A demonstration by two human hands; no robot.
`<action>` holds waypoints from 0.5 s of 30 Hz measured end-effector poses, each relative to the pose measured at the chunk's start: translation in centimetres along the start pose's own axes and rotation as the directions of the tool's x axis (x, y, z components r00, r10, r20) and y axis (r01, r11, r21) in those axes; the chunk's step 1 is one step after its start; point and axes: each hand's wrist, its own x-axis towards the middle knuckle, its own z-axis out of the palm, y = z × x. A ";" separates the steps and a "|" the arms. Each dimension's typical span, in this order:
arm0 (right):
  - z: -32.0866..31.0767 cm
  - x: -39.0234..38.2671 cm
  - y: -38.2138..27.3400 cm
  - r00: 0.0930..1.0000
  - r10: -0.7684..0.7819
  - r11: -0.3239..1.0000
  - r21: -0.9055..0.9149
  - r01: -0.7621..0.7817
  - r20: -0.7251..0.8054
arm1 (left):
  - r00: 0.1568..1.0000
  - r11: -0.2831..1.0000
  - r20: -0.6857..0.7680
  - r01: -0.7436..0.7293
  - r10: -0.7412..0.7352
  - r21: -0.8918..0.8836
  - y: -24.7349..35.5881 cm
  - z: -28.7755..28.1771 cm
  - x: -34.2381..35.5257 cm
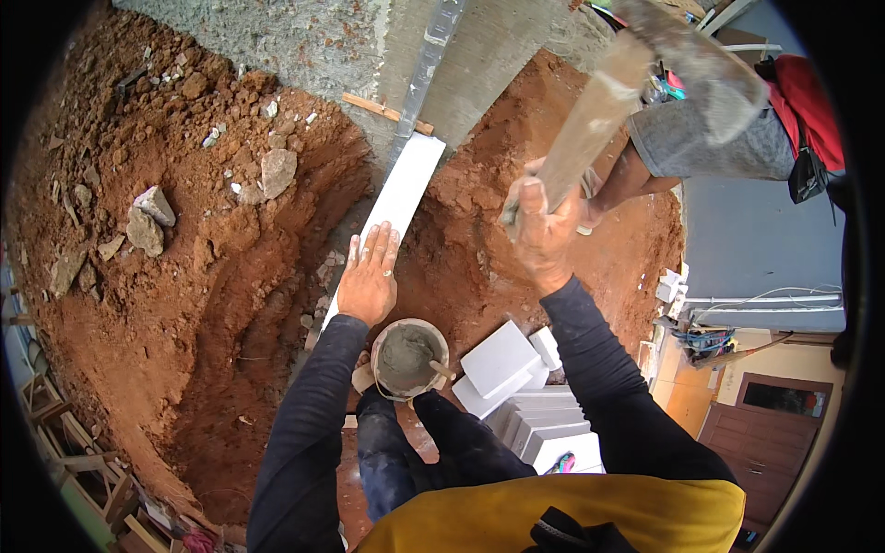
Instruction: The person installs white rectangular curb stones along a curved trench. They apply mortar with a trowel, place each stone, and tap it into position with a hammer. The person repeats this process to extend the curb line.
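My left hand [367,281] lies flat, fingers extended, on a long white block [410,180]. The block's upper end is beside a wooden strip [369,107] and a long metal straightedge [429,51]. My right hand [544,230] is raised at the right, closed round the wooden handle [590,115] of a mallet or hammer, whose grey head [701,69] is blurred at the upper right. Below my left hand, a bucket of grey mortar [406,355] holds a stick-like handle.
Another person in grey shorts [701,138] is at the upper right. Stacked white blocks [498,359] lie beside my legs. Red soil with rocks [147,230] rises at the left, below a rough concrete surface [277,37]. Scrap timber [64,433] lies at the lower left.
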 end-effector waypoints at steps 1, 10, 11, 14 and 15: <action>0.6 -0.6 2.4 0.999 0.044 0.998 -0.039 -0.044 0.021 | 1.000 1.000 0.022 0.006 -0.006 -0.012 0.0 -0.1 0.0; -0.7 -1.2 4.9 0.853 0.468 0.747 -0.620 -0.242 0.232 | 0.999 0.999 0.036 0.021 -0.020 -0.030 0.0 -0.3 0.1; -0.9 -0.8 3.8 0.879 0.408 0.839 -0.482 -0.254 0.246 | 1.000 0.999 0.012 0.018 -0.017 -0.028 0.1 -0.3 0.1; -0.6 -0.6 3.0 0.996 0.037 0.987 -0.156 -0.024 0.079 | 1.000 0.999 0.005 0.026 -0.026 -0.027 0.2 -0.5 0.1; -0.4 -0.9 3.6 0.994 0.096 0.980 -0.180 -0.087 0.045 | 0.999 0.999 0.039 0.026 -0.024 -0.045 0.3 -0.6 0.1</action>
